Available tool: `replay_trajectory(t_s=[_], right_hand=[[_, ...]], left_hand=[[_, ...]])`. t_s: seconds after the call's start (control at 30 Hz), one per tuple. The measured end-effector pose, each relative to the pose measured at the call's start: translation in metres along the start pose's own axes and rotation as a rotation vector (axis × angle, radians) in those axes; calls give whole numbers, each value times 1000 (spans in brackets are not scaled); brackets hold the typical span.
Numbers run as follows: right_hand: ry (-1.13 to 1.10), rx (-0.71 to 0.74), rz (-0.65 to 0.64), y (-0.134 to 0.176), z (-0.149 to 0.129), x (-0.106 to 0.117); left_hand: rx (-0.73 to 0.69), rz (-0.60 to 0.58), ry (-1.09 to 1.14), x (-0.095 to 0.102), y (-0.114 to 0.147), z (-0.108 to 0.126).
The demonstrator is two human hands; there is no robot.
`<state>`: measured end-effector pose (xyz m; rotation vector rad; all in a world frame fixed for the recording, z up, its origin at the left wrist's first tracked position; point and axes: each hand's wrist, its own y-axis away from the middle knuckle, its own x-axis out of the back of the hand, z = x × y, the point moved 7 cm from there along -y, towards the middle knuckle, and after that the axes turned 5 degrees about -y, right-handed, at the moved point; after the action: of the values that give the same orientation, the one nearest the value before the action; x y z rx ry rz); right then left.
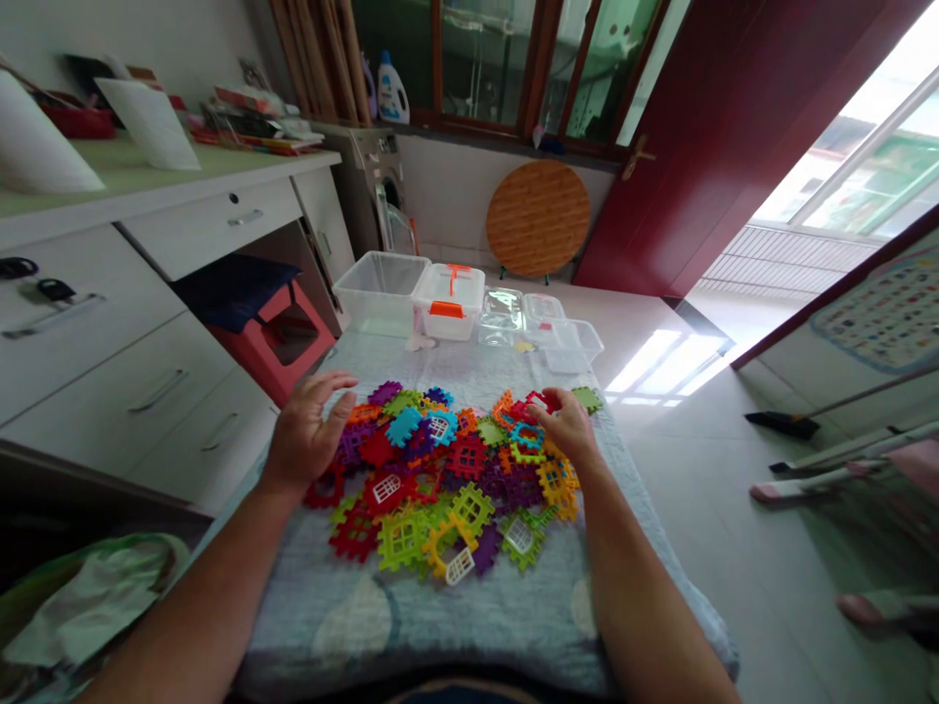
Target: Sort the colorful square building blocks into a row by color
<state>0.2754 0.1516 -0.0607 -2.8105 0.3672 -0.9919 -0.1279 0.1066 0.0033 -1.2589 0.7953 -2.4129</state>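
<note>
A heap of colourful plastic interlocking building tiles (468, 457) lies on the cloth-covered table (293, 616). The tiles are notched at the edges; some are window-shaped frames, and a few carry white window inserts (386, 488). At the heap's left edge, my left hand (309, 430) is open, thumb apart from the fingers, beside purple and orange tiles. My right hand (568, 422) rests at the far right of the heap, thumb and fingers apart, touching or right next to a red tile (529, 404). Its other fingers are partly hidden.
Along the table's far end stand a clear open bin (381, 293), a lidded box with orange latches (449, 303) and smaller clear containers (572, 344). A red stool (283, 337) is by the white desk (220, 220) at left. Another person's feet (778, 491) show at right.
</note>
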Motion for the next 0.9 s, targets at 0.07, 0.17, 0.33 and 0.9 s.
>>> replay_trajectory(t_s=[0.07,0.17,0.33,0.9], right_hand=[[56,8,-44,1,-2,-8],[138,43,-105,3,-7,-17],[211,91,-148,3,-14,-21],[479,183,-125,-11,-13,8]], left_hand=[[156,-24,9,-7,1,-34],[347,-91,52,-16,11,-69],[533,-126,159,-24,24,-92],[620,-92,244,-27,29,-101]])
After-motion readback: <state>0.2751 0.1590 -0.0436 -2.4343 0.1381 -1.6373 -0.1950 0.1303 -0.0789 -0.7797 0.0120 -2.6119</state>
